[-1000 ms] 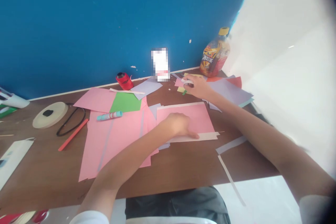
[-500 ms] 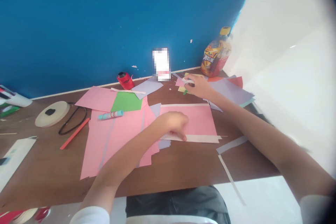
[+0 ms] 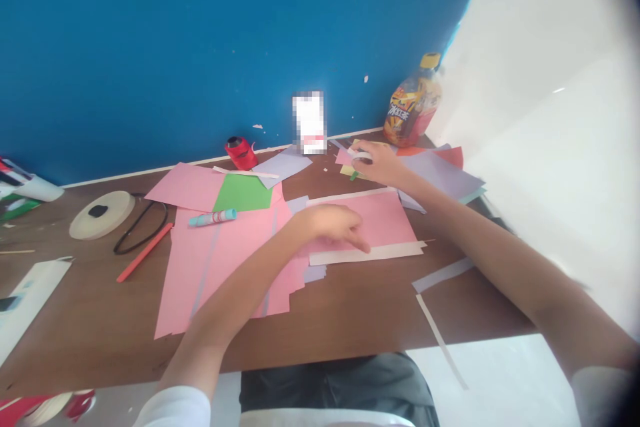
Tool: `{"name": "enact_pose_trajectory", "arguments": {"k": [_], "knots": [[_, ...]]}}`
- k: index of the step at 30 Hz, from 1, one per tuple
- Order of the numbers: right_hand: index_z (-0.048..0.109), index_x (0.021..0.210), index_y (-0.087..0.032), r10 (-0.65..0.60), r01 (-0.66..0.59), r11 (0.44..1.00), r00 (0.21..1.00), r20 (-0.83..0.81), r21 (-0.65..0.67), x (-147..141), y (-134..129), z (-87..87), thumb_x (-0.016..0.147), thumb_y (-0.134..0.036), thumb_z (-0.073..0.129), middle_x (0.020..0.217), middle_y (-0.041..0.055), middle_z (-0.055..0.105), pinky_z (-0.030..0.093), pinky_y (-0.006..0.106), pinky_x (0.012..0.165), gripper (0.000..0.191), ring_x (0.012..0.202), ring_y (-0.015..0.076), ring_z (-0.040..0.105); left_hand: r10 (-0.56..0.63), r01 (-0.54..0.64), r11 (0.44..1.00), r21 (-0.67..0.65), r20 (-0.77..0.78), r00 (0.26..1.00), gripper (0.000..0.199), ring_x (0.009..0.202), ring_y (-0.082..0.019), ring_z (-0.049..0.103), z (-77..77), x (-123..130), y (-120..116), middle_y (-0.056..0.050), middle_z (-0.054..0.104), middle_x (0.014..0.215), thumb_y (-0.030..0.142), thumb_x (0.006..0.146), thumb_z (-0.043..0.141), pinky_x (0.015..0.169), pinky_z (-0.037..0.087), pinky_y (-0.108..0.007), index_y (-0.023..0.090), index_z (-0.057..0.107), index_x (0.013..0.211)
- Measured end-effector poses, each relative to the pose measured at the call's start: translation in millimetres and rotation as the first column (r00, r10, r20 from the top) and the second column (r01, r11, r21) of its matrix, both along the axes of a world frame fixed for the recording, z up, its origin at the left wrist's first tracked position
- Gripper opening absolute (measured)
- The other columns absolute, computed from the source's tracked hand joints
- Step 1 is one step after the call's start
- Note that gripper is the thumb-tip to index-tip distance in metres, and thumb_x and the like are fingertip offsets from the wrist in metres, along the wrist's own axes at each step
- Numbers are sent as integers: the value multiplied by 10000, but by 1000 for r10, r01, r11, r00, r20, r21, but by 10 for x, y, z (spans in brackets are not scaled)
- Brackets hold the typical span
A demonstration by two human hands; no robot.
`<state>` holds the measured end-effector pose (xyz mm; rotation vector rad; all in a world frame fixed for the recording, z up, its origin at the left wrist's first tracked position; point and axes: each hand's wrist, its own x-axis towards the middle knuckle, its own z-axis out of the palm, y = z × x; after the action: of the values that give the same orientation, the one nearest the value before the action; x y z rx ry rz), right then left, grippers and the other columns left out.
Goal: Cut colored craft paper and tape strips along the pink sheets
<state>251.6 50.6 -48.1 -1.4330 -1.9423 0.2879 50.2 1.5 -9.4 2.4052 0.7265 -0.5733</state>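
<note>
My left hand [image 3: 340, 225] rests on a pink sheet [image 3: 390, 217] edged with white strips at top and bottom. Its index finger points right, its tip at the lower white strip [image 3: 395, 251], and the other fingers look curled with nothing visible in them. Farther back on the right, my right hand [image 3: 377, 163] is closed around a small white item [image 3: 361, 155], too small to name, above yellow and pink paper scraps. Left of my left hand lie overlapping pink sheets [image 3: 245, 247], a green sheet [image 3: 243, 192] and a light-blue glue stick or marker [image 3: 213, 217].
A drink bottle [image 3: 413, 103] stands at the back right, near purple paper [image 3: 443, 175]. A red roll [image 3: 241, 153] is by the blue wall. To the left lie a tape roll [image 3: 101, 215], a black loop and a red stick [image 3: 145, 252].
My left hand has shifted slightly right, its index finger now more extended along the lower strip. The pink sheet has tilted, its right end higher. My right hand has barely moved.
</note>
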Motion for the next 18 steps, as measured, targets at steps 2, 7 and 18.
{"name": "enact_pose_trajectory", "arguments": {"k": [2,7,18], "knots": [[669,1120,-231,37,-37,999,999,0,12,-37,-42,60,826,-287,541,1124,68,722,467,361,809,325,939,263,653,50,-54,998,21,133,990,381,697,-179,552,52,-63,120,-32,637,789,573,876,491,606,332,-305,212,557,774],[680,1130,-223,133,-134,991,990,42,21,-186,-218,274,859,-290,525,1005,62,729,431,333,728,319,840,245,645,445,-548,837,15,565,695,394,710,-153,593,146,-208,364,-46,682,848,545,966,388,626,385,-268,196,561,909],[650,1165,-178,302,-317,948,929,215,38,-285,-306,296,903,-258,500,785,34,692,331,301,665,312,638,170,544,637,-550,748,-372,633,439,306,621,-74,591,168,-380,569,-72,710,915,455,880,623,502,390,-178,156,664,925]]}}
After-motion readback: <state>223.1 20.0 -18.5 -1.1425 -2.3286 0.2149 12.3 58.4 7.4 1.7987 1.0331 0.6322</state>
